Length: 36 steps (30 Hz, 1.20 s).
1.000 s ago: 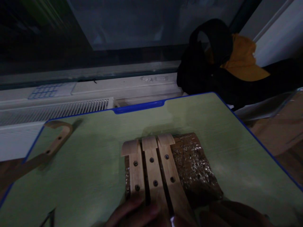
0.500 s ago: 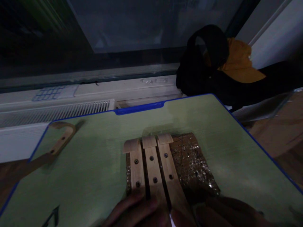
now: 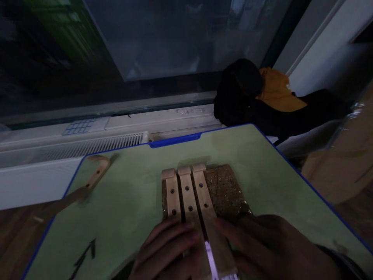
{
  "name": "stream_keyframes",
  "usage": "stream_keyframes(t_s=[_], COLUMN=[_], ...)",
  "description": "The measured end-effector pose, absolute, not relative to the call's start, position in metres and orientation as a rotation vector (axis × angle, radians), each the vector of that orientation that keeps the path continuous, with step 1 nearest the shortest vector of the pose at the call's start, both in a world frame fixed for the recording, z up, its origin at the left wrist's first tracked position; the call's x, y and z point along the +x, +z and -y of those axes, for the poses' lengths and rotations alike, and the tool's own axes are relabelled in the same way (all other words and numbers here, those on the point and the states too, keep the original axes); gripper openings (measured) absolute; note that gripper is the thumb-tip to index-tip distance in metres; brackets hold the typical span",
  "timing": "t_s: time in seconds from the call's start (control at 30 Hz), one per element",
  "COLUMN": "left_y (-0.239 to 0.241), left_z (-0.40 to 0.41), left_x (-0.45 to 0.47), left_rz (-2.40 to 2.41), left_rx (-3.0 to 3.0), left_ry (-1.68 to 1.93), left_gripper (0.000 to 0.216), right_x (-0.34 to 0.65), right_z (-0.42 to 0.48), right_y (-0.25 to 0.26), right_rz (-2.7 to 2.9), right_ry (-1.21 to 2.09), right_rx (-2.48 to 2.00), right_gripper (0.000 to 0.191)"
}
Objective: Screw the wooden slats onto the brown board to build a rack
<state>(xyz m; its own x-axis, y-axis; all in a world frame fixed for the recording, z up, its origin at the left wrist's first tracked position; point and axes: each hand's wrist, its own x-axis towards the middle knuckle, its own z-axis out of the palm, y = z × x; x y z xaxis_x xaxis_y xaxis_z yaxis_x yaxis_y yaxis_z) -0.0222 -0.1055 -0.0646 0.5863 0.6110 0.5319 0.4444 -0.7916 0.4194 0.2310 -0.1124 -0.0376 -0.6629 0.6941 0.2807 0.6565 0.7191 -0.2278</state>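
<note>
Three pale wooden strips [image 3: 189, 196] with curled far ends lie side by side on a brown block [image 3: 223, 186], which has a shiny, film-like surface in places. Dark screw heads show in the strips. My left hand [image 3: 167, 249] rests across the left and middle strips with its fingers stretched out. On the other side, my right hand [image 3: 262, 243] reaches over the block, and its fingertips touch the right strip; its thumb is hidden. Between the middle and right strips, near the bottom, a narrow whitish band [image 3: 211, 258] shows.
A green tabletop [image 3: 128, 194] with a blue edge carries everything. At its left corner a hooked wooden piece [image 3: 97, 171] with two holes overhangs the side. A black mark [image 3: 84, 256] is at lower left. Beyond are a radiator [image 3: 96, 147], dark fabric and an orange cap [image 3: 279, 91].
The view has tilted and shifted, so the strips and block appear smaller and more of both hands shows. My right fingertips now lie on the right strip.
</note>
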Motion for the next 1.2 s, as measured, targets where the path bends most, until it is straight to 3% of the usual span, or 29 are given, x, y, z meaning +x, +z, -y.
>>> stream_keyframes(t_s=[0.17, 0.33, 0.53, 0.83, 1.1, 1.2], left_y=[-0.069, -0.087, -0.107, -0.101, -0.097, -0.097], left_z=[0.113, 0.13, 0.133, 0.114, 0.101, 0.096], left_x=[-0.025, -0.037, -0.039, -0.04, -0.04, -0.04], left_rz=[-0.881, -1.438, -1.528, -1.555, -1.605, -1.619], left_rx=[2.572, 2.297, 1.866, 1.991, 2.011, 2.023], left_ry=[1.128, 0.871, 0.76, 0.79, 0.839, 0.847], left_gripper=[0.043, 0.061, 0.057, 0.045, 0.038, 0.038], right_x=[0.258, 0.271, 0.269, 0.26, 0.27, 0.278], right_z=[0.102, 0.095, 0.088, 0.09, 0.095, 0.096], right_y=[-0.038, -0.048, -0.058, -0.061, -0.034, -0.029], right_rz=[2.589, 2.631, 2.648, 2.554, 2.285, 2.113], right_ry=[0.244, 0.317, 0.367, 0.404, 0.531, 0.553], right_rx=[-1.316, -1.44, -1.471, -1.466, -1.431, -1.512], right_gripper=[0.053, 0.065, 0.06, 0.057, 0.029, 0.028])
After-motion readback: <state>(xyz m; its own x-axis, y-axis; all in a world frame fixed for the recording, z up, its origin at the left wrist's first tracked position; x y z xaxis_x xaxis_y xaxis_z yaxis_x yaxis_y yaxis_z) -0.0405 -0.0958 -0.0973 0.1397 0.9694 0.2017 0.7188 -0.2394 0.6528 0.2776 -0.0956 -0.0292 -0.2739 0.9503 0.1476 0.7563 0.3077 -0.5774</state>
